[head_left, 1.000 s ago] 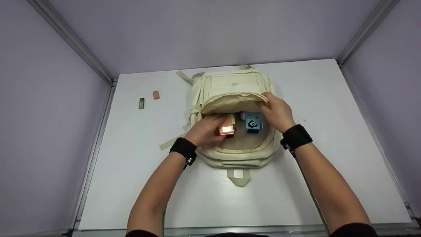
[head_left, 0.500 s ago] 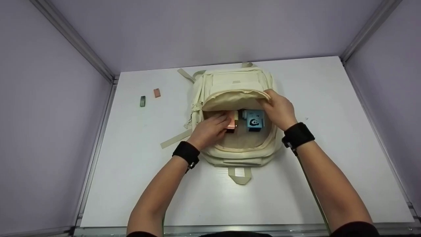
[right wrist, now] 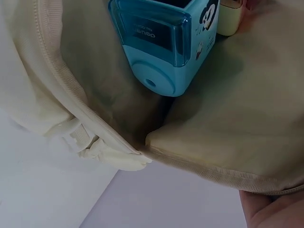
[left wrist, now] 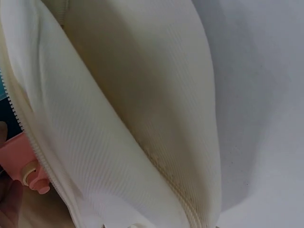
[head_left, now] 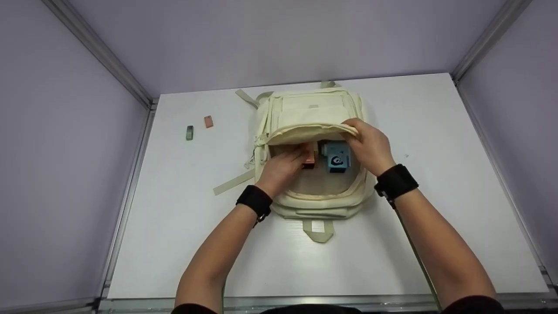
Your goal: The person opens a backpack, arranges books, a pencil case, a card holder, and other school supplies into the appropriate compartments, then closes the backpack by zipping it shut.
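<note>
A cream backpack lies on the table with its front compartment unzipped. My right hand pinches the edge of the raised flap. Reaching inside, my left hand holds a pink pencil sharpener near the flap's underside. The left wrist view shows the pink sharpener's crank end between fingertips; most of that hand is out of frame. A blue desktop pencil sharpener with a panda print sits in the compartment, to the right of the pink one in the head view.
A small green block and a small pink block lie at the far left of the white table. A loose strap sticks out left of the backpack, and its top loop points toward me. Walls enclose the table's back and sides.
My left hand has pushed the pink sharpener further in, away from me and slightly right, partly under the flap. My right hand keeps holding the flap, whose edge hangs slightly lower.
</note>
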The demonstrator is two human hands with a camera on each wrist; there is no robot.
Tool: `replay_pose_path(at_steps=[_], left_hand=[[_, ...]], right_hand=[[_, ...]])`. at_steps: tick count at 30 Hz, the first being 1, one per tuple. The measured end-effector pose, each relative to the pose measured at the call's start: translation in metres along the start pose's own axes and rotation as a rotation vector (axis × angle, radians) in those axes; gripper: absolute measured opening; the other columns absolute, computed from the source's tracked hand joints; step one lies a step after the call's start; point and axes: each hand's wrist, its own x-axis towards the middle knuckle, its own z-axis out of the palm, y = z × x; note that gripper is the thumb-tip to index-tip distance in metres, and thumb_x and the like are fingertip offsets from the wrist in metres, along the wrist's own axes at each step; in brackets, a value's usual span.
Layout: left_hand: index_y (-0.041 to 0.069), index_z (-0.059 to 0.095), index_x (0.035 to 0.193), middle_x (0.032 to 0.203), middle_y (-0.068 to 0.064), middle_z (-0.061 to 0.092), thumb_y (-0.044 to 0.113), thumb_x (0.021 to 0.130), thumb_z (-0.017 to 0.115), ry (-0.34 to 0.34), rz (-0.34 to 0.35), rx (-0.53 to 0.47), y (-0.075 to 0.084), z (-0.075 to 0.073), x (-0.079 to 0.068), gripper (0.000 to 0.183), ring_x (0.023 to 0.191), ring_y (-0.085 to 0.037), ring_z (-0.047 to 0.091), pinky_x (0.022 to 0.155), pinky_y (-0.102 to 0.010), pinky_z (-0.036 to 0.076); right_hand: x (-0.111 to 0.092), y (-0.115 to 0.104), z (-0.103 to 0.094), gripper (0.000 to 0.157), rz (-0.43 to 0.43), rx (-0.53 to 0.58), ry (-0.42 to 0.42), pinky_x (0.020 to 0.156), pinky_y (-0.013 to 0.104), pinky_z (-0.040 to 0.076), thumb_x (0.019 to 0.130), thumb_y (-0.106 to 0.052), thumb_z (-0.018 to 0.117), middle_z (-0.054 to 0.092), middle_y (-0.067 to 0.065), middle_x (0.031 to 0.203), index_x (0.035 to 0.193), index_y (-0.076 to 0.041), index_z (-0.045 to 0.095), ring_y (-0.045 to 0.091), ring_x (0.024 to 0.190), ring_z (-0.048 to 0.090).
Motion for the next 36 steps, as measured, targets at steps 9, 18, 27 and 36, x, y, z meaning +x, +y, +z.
replay_pose_path(at_steps=[9, 18, 27, 36], left_hand=[[0.020, 0.057, 0.144, 0.141, -0.004, 0.057, 0.012, 0.106, 0.056, -0.025, -0.105, -0.104, 0.012, -0.001, -0.005, 0.039, 0.125, -0.022, 0.058, 0.103, -0.035, 0.048], [0.011, 0.063, 0.132, 0.118, -0.011, 0.066, 0.018, 0.106, 0.055, -0.042, -0.149, -0.126, 0.020, -0.007, -0.033, 0.028, 0.109, -0.030, 0.065, 0.093, -0.042, 0.053], [0.010, 0.065, 0.103, 0.108, -0.004, 0.064, 0.015, 0.088, 0.078, 0.250, -0.036, -0.208, 0.023, -0.027, -0.075, 0.020, 0.100, -0.021, 0.063, 0.088, -0.035, 0.053], [0.017, 0.067, 0.127, 0.124, -0.005, 0.062, 0.018, 0.093, 0.077, 0.242, 0.015, -0.170, 0.034, -0.028, -0.071, 0.035, 0.118, -0.023, 0.059, 0.104, -0.037, 0.046]], right_hand=[[-0.032, 0.013, 0.011, 0.052, -0.290, -0.039, 0.069, 0.110, 0.050, 0.040, 0.091, 0.009, 0.067, 0.064, 0.009, 0.138, 0.138, -0.013, 0.066, 0.031, 0.128, 0.057], [-0.060, 0.029, 0.035, 0.063, -0.435, 0.010, 0.199, 0.116, 0.065, 0.021, 0.083, 0.023, 0.054, 0.062, 0.015, 0.140, 0.132, -0.012, 0.071, 0.039, 0.136, 0.048], [-0.088, 0.046, 0.053, 0.048, -0.433, 0.057, 0.260, 0.115, 0.070, 0.016, 0.077, 0.021, 0.053, 0.058, 0.016, 0.142, 0.111, -0.007, 0.070, 0.041, 0.137, 0.045], [-0.100, 0.059, 0.061, 0.021, -0.478, -0.018, 0.181, 0.114, 0.071, 0.016, 0.081, 0.002, 0.059, 0.054, 0.018, 0.146, 0.096, -0.010, 0.065, 0.042, 0.141, 0.040]])
